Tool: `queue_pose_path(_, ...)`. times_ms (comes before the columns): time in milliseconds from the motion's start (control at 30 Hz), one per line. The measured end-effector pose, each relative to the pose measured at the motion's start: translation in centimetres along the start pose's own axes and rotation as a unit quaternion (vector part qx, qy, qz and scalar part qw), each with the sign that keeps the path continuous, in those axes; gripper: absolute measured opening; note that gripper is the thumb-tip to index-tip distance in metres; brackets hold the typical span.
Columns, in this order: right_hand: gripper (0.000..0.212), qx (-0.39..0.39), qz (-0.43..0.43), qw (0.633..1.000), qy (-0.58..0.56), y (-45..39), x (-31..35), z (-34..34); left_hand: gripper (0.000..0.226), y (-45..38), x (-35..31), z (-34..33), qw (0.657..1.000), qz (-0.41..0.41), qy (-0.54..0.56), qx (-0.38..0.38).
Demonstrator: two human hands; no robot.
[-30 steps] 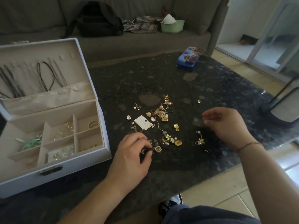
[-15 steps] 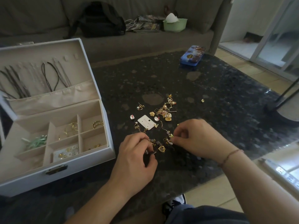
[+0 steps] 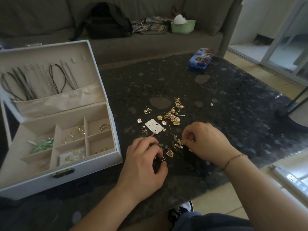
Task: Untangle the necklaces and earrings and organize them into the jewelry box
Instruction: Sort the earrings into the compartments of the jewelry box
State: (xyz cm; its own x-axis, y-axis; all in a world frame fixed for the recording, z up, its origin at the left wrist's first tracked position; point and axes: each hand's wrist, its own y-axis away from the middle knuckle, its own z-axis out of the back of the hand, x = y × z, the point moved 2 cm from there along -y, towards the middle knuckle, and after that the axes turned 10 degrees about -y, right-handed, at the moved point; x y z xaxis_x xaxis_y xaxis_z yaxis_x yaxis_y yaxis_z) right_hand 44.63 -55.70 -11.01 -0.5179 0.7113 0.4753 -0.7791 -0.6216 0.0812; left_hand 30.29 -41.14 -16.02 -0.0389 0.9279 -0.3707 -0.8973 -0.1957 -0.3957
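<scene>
Nearest the camera, a shoe (image 3: 181, 210) can be seen under the bench (image 3: 233, 100) edge, next to a dark trouser leg. Just past that, the left hand (image 3: 143, 165) is curled over the near end of the earring pile, fingertips pressed down onto a small dark piece that's mostly hidden, so what exactly is gripped can't be made out. A gold heart earring (image 3: 169, 153) is lying right beside those fingers. The right hand (image 3: 205, 144), with a thin bracelet (image 3: 233, 160) on the wrist, is pinched onto a little flower earring (image 3: 179, 142) between thumb and forefinger, with a thin gold wire trailing up from it. A bit further back, a white earring card (image 3: 154, 128) is flat on the bench, and behind it a tangled cluster (image 3: 173, 114) of gold and pearl bits is heaped together, with a few loose studs scattered around. Off to the left, the jewelry box (image 3: 66, 174) is open: gold hoops (image 3: 104, 127) are in the far right compartment, more gold pieces in the middle ones, something pale green (image 3: 43, 144) in the left one. Dark cord necklaces (image 3: 56, 79) are hung inside the raised lid. Way at the far edge a blue tin (image 3: 201, 58) is parked, and beyond it a sofa with a black backpack (image 3: 106, 22) and a green bowl (image 3: 183, 26).
</scene>
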Motion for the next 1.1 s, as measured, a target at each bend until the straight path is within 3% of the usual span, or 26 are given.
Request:
queue_pose_path(200,0.017,0.002,0.043,0.999,0.003,0.2,0.6,-0.2,0.015,-0.1,0.0,-0.1,1.0,0.004,0.002,-0.001)
queue_pose_path(500,0.015,0.031,0.036,0.999,0.024,-0.3,0.2,-0.6,0.018,0.0,-0.1,-0.1,1.0,0.001,-0.008,-0.002)
queue_pose_path(700,0.015,0.007,0.045,0.999,-0.002,0.3,-0.1,0.5,0.018,-0.1,-0.2,-0.1,1.0,0.004,-0.008,0.002)
queue_pose_path(1100,0.016,-0.029,0.042,0.997,0.062,0.3,0.5,0.2,0.016,-0.1,-0.2,-0.1,1.0,-0.005,-0.004,-0.001)
